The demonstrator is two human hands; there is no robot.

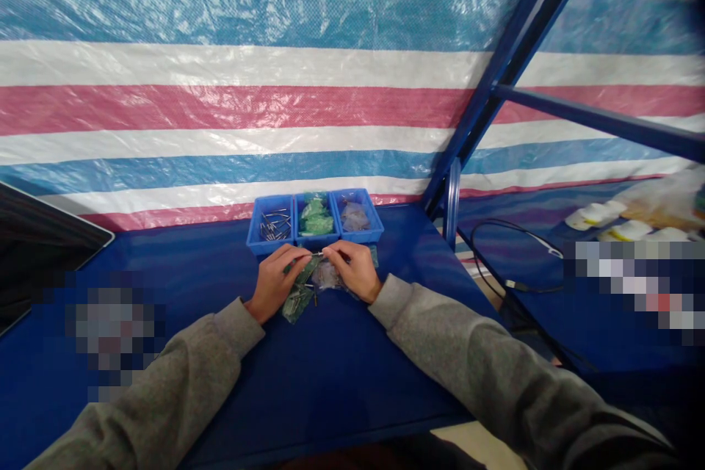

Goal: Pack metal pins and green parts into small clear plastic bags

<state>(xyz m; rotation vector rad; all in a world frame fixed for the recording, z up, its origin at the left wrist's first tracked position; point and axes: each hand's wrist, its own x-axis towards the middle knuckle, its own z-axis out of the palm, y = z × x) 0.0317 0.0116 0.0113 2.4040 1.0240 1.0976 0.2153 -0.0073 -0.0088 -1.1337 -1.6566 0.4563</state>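
We view, from the head cam, two bare hands meeting over a flat, dark-blue table (330,374), just in front of three lidless blue plastic bins set in a row. The L hand (275,277) and the R hand (355,268), both in grey cuffs, are each closed in a fingertip pinch; btwn them we see a slim, silvery metal rod (317,255), approx. level, w/ one end at each hand's fingertips. Its fine detail is too small for us to make out. Beneath the hands lie green-tinted, see-through plastic bags (298,299) w/ metal pieces inside and, nearer the R hand, a clear plastic bag (328,276), contents uncertain; a short, dark, thin piece (316,299) lies just beside them. Behind: L bin (269,247) w/ loose rods, mid. bin (316,241) w/ green bags, R bin (360,236) w/ clear bags. We judge the step in hand to be two-handed work on this rod, i.e. steadying or lining up its ends; one part or two joined, we can't tell. The next move, in our view, calls for a firm L pinch, small R finger motions & care re: dropping the rod among the bags.
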